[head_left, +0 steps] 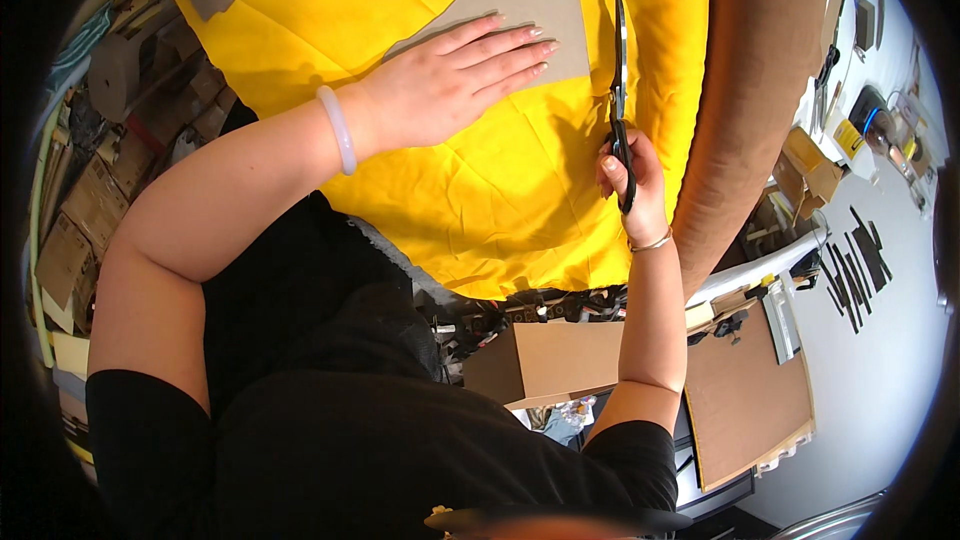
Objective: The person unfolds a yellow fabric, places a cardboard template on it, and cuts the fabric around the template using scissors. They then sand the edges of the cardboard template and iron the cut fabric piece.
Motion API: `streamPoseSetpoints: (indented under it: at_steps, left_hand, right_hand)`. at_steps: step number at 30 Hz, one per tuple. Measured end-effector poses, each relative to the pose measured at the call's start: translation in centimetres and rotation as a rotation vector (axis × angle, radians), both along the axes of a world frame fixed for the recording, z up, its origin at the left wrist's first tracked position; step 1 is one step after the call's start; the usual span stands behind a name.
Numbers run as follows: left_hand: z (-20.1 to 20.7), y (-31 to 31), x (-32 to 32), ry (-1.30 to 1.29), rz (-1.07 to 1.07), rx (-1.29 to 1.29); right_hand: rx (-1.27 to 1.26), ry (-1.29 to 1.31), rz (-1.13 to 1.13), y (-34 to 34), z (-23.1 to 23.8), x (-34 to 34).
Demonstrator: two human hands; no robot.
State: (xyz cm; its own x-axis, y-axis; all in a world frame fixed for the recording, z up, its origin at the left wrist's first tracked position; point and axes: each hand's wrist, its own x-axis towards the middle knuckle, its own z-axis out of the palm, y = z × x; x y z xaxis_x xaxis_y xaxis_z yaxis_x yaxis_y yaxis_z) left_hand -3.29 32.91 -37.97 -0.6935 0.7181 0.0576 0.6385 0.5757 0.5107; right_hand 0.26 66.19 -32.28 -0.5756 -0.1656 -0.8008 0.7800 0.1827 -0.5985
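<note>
Bright yellow fabric (480,180) spreads across the surface before me, its near edge hanging in loose folds. On top of it lies a flat grey-brown piece (530,10) with a curved outline at its left side. My left hand (450,80) rests palm down, fingers stretched out, across that piece and the yellow fabric. Black-handled scissors (620,100) are in my right hand (637,180), with my fingers around the handles. The blades point away from me over the yellow fabric, right of the grey-brown piece, and look closed or nearly so.
A thick brown fabric roll (750,90) curves along the right, beside the yellow fabric. Below stands an open cardboard box (565,355). Cardboard boxes (100,200) and a dark roll (112,75) crowd the left. Several black strips (858,265) lie on the pale surface at far right.
</note>
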Motion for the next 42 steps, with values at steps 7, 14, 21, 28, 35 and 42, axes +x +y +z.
streamPoseSetpoints:
  at_steps: [7, 14, 21, 28, 35, 42]
  left_hand:
    - [-0.2, -0.1, 0.1, 0.013, -0.012, -0.010]
    - [-0.1, 0.1, 0.0, 0.023, 0.014, 0.021]
    - [-0.1, 0.0, 0.1, 0.021, 0.010, 0.017]
    - [-0.1, 0.0, 0.1, 0.019, 0.011, 0.030]
    - [-0.3, 0.0, 0.1, 0.020, 0.008, 0.041]
    - [-0.5, 0.0, 0.2, 0.014, 0.007, 0.064]
  right_hand:
    - [0.057, -0.006, 0.013, -0.2, -0.1, 0.1]
    - [0.040, 0.020, 0.004, -0.8, 0.4, -0.3]
    - [0.001, 0.021, 0.042, -1.6, 0.1, -2.2]
    - [0.044, 0.084, 0.099, -2.4, 0.1, -2.9]
    - [0.068, 0.043, 0.049, -2.6, -0.1, -2.9]
    - [0.049, 0.030, 0.037, -2.7, -0.1, -3.0]
